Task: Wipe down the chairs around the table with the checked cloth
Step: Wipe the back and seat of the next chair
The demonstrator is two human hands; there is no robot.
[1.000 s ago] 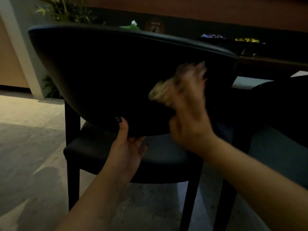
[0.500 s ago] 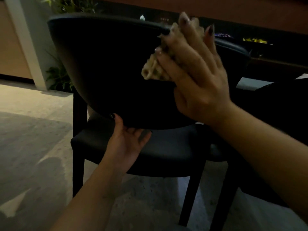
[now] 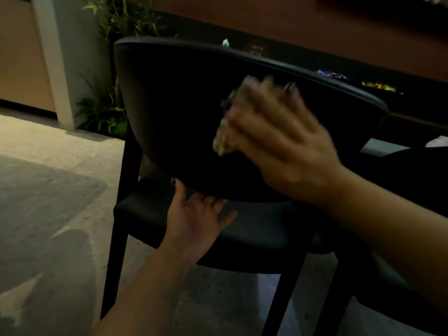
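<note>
While the left hand (image 3: 196,221) steadies the chair (image 3: 174,105) backrest's lower edge, fingers spread, the right hand (image 3: 278,141) presses the checked cloth (image 3: 223,139) flat, having swept down from the top rim toward mid-frame; wiping continues.

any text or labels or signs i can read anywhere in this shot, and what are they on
Nothing here can be read.
Small round sign on the dark wall behind the chair backrest: pale marks in a short row, too small and dim to read.
Colourful packets on the shelf at right: any print is blurred.
Cloth under the right hand: motion-blurred, no lettering visible.
</note>
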